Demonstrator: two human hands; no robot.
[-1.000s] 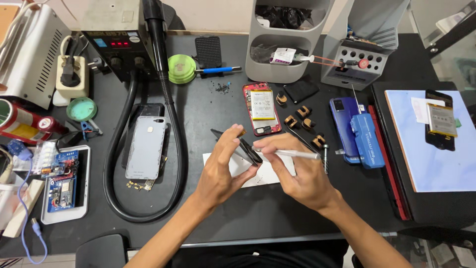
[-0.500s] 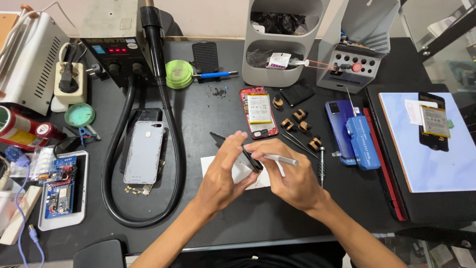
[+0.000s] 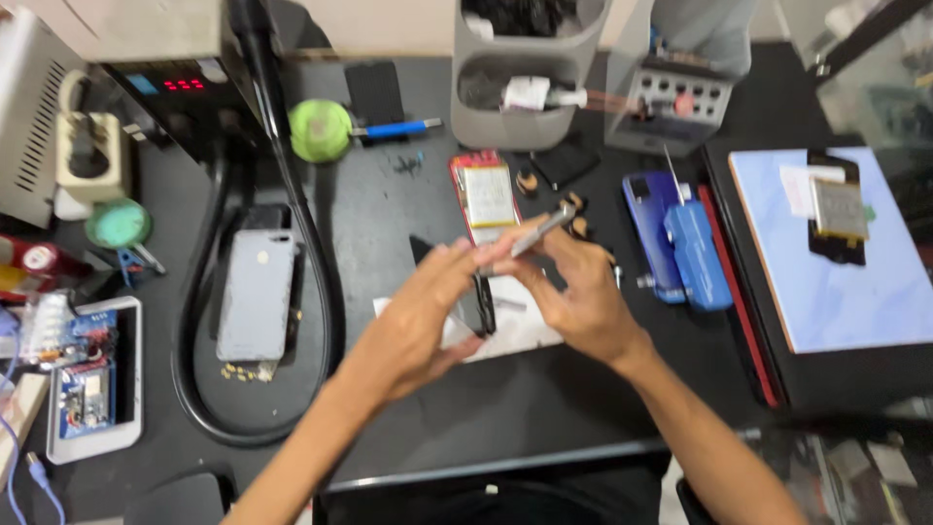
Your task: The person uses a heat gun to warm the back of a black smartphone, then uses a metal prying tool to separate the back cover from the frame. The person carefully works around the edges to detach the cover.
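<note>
My left hand [image 3: 418, 316] holds a thin dark phone [image 3: 465, 284] on edge above a white sheet of paper [image 3: 515, 326] at the middle of the black bench. My right hand [image 3: 573, 292] grips a slim silver tool [image 3: 533, 233], like tweezers, whose tip points up and to the right, close to the phone's upper edge. Behind the hands lies an opened red phone with its battery showing [image 3: 488, 194]. Several small brown parts [image 3: 575, 204] lie to its right. The frame is blurred.
A grey phone [image 3: 255, 292] lies face down at the left inside a loop of black hose [image 3: 321, 282]. A blue phone and a blue tool [image 3: 692, 248] lie at right, next to a light blue mat [image 3: 846, 262]. A white tray with circuit boards [image 3: 83, 379] sits far left.
The silver tool, which lay level and pointed right, now points up and to the right. Both hands have lifted slightly with the dark phone. The view has shifted and blurred.
</note>
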